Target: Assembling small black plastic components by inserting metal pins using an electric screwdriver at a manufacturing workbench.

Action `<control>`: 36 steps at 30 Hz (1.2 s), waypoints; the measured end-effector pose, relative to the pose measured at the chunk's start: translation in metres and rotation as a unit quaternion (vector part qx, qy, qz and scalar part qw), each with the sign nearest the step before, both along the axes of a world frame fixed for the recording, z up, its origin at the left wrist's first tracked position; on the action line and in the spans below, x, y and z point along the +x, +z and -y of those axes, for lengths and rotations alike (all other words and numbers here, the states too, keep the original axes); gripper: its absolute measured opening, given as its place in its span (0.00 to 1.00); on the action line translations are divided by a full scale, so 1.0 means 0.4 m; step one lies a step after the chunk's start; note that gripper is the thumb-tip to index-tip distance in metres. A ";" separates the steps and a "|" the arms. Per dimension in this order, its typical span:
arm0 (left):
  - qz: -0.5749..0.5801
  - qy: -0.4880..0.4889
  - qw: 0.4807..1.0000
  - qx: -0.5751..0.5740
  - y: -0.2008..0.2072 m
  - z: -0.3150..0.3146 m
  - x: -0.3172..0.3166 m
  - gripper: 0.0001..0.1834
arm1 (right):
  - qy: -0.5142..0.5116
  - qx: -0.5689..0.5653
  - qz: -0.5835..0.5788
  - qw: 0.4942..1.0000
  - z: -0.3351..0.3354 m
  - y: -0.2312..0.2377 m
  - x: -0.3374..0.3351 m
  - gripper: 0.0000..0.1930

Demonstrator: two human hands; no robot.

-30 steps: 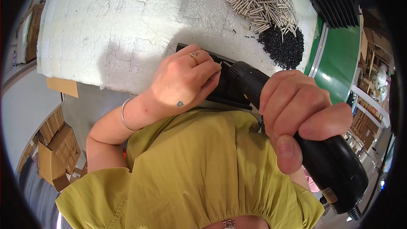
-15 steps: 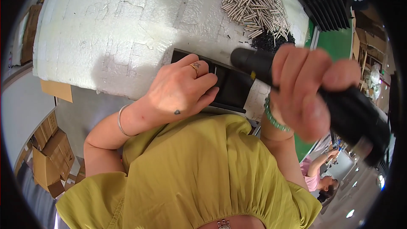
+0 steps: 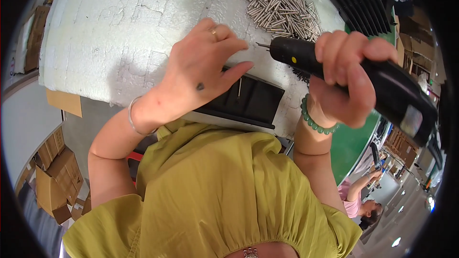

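My right hand (image 3: 346,74) is wrapped round a black electric screwdriver (image 3: 299,56) with a yellow dot on its side. Its thin bit points left, just short of the fingertips of my left hand (image 3: 201,67). The thumb and forefinger of that hand are apart, with nothing visible between them; its other fingers are curled and partly hidden. Below both hands, a black rectangular tray-like part (image 3: 260,100) lies at the table's near edge, partly covered by my left hand. A slim metal pin (image 3: 239,88) stands out against its dark inside.
Beyond the screwdriver lies a heap of silver metal pins (image 3: 282,7), with small black screws (image 3: 300,74) beside it. Black ribbed parts (image 3: 361,5) are stacked at the far right. Cardboard boxes (image 3: 60,177) stand on the floor at left. Another person (image 3: 356,196) is at work at lower right.
My left hand has lifted off the black part and moved away from me, its thumb and forefinger parting. The screwdriver has risen slightly, its bit now showing, and more of the black part is uncovered.
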State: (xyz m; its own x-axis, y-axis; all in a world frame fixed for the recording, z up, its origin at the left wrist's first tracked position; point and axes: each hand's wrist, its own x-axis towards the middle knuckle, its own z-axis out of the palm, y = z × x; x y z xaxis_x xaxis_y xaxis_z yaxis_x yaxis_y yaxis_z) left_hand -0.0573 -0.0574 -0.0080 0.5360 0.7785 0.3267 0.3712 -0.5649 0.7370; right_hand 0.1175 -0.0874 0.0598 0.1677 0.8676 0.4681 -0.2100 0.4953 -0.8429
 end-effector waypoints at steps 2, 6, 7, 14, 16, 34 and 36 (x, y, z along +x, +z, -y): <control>0.012 -0.001 0.999 0.033 -0.006 -0.021 0.032 0.09 | 0.062 0.037 0.033 0.997 0.007 0.017 0.022 0.15; -0.007 -0.058 0.996 0.069 0.002 -0.034 0.052 0.08 | 0.091 0.039 0.063 0.993 0.039 0.056 0.036 0.15; -0.008 -0.059 0.996 0.070 0.002 -0.033 0.050 0.08 | 0.097 0.034 0.064 0.993 0.047 0.062 0.037 0.15; 0.124 -0.064 0.989 -0.052 -0.002 -0.021 0.049 0.05 | 0.067 0.032 0.016 0.997 0.095 0.095 0.064 0.14; 0.136 -0.077 0.984 -0.081 0.004 -0.015 0.052 0.05 | 0.073 0.029 0.009 0.997 0.099 0.096 0.068 0.14; -0.034 -0.077 0.994 0.075 -0.012 -0.163 0.090 0.05 | 0.010 0.052 0.054 0.997 0.108 0.060 0.087 0.15; -0.067 -0.068 0.992 0.086 -0.020 -0.167 0.112 0.05 | 0.008 0.052 0.058 0.997 0.114 0.064 0.088 0.14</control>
State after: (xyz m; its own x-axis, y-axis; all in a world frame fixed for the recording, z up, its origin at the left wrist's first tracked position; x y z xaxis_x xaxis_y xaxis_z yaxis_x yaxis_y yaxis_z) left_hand -0.0124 0.0095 -0.0158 0.6799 0.6346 0.3675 0.3704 -0.7296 0.5749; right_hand 0.1529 -0.1328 0.0856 0.0930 0.8161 0.5704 -0.1225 0.5779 -0.8068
